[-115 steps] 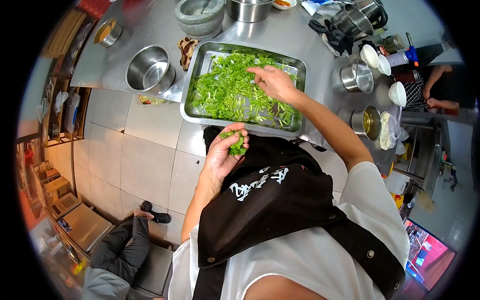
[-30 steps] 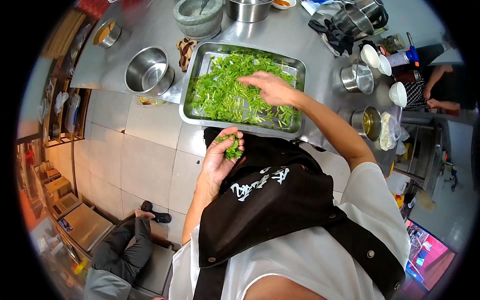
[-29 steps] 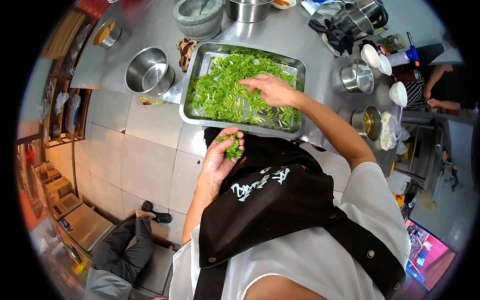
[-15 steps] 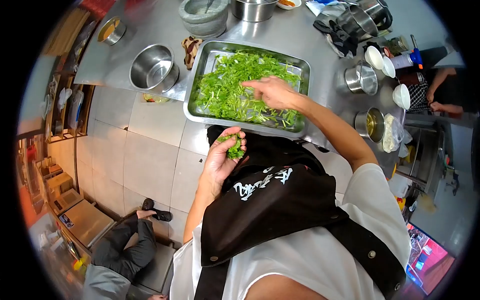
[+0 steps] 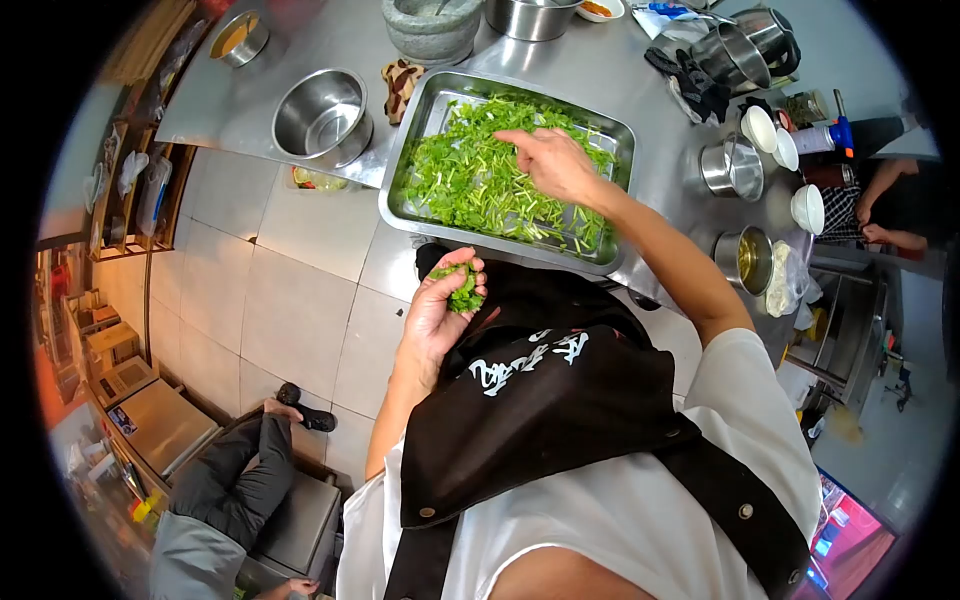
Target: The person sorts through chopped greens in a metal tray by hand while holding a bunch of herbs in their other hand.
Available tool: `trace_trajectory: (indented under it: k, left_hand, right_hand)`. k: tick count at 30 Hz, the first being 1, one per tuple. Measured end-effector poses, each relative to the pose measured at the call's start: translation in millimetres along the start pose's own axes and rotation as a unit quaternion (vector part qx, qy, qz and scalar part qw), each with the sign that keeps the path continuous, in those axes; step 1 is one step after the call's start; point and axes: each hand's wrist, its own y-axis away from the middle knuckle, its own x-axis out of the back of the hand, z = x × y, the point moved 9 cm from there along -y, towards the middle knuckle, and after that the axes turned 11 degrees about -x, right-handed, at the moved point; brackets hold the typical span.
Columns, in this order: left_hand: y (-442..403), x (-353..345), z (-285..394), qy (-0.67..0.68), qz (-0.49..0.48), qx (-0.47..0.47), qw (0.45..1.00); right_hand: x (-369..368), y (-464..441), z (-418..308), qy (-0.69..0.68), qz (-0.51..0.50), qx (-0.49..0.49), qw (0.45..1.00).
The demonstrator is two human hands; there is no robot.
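Note:
My left hand [image 5: 437,308] is wrapped around a small bunch of chopped cilantro [image 5: 464,290], held in front of my apron, below the near edge of the tray. A rectangular metal tray [image 5: 398,205] rests on the steel table and holds a loose layer of chopped cilantro leaves and stems [image 5: 470,170]. Over the tray's right half is my right hand [image 5: 556,165], its index finger stretched out to the left above the greens. The other fingers are partly curled, and nothing shows in them.
Left of the tray stand a steel pot [image 5: 322,118] and a patterned cloth [image 5: 402,88]; behind it, a stone mortar [image 5: 432,30]. White bowls [image 5: 808,209], steel pots [image 5: 742,258] and black gloves [image 5: 690,85] lie to the right. Another person sits at lower left [image 5: 225,480]; one more is at right.
My right hand has shifted up over the greens, toward the back of the tray. My left hand still grips its bunch. The camera view has shifted slightly.

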Motion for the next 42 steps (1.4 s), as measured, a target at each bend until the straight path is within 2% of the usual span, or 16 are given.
trace_trajectory:
  k: [2, 5, 8, 11, 12, 15, 16, 19, 20, 24, 27, 30, 33, 36, 40, 42]
  left_hand:
    - [2, 2, 1, -0.003, 0.006, 0.002, 1.0]
    - [3, 1, 1, -0.009, 0.008, 0.005, 1.0]
    - [0, -3, 1, -0.012, -0.003, 0.009, 1.0]
    - [-1, -5, 5, -0.008, -0.006, 0.003, 1.0]
    - [-1, -5, 6, -0.006, -0.007, 0.001, 1.0]
    - [0, 3, 5, 0.006, -0.009, 0.0, 1.0]
    - [1, 6, 4, 0.002, -0.003, 0.003, 1.0]
    - [2, 11, 4, -0.005, 0.011, 0.006, 1.0]
    - [1, 11, 4, -0.005, 0.013, 0.006, 1.0]
    - [-2, 5, 5, -0.012, 0.0, 0.007, 1.0]
    - [-1, 0, 7, -0.007, -0.001, 0.003, 1.0]
    - [-1, 5, 7, -0.006, 0.003, 0.006, 1.0]
    - [0, 9, 5, 0.003, 0.009, 0.007, 1.0]
    - [0, 9, 4, -0.009, 0.007, 0.005, 1.0]
    - [0, 2, 4, -0.009, 0.0, 0.007, 1.0]
    - [-2, -1, 5, -0.01, -0.006, 0.003, 1.0]
  right_hand:
    - [1, 0, 6, -0.028, 0.004, -0.009, 1.0]
    - [-1, 7, -18, -0.078, 0.079, 0.118, 0.987]
    - [-13, 21, -37, -0.093, 0.044, 0.177, 0.979]
    - [-11, 14, -13, 0.033, -0.015, 0.042, 0.998]
    - [3, 13, -7, 0.04, 0.042, 0.043, 0.997]
    - [14, 10, 13, -0.048, 0.033, -0.001, 0.998]
    - [9, 12, 14, -0.031, 0.006, -0.005, 0.999]
    - [-1, 29, -19, -0.048, -0.013, 0.115, 0.992]
    - [-8, 35, -25, -0.046, -0.042, 0.117, 0.991]
    - [-13, 31, -20, -0.034, -0.027, 0.059, 0.997]
    - [-5, 31, -11, -0.076, -0.004, 0.076, 0.994]
    - [-13, 41, -7, -0.015, -0.063, 0.084, 0.994]
    - [-2, 33, 20, 0.029, -0.077, -0.04, 0.996]
    - [5, 34, 19, -0.039, -0.011, -0.013, 0.999]
    - [1, 46, -10, -0.071, 0.013, 0.103, 0.992]
    - [-11, 40, -1, -0.006, -0.042, 0.041, 0.998]
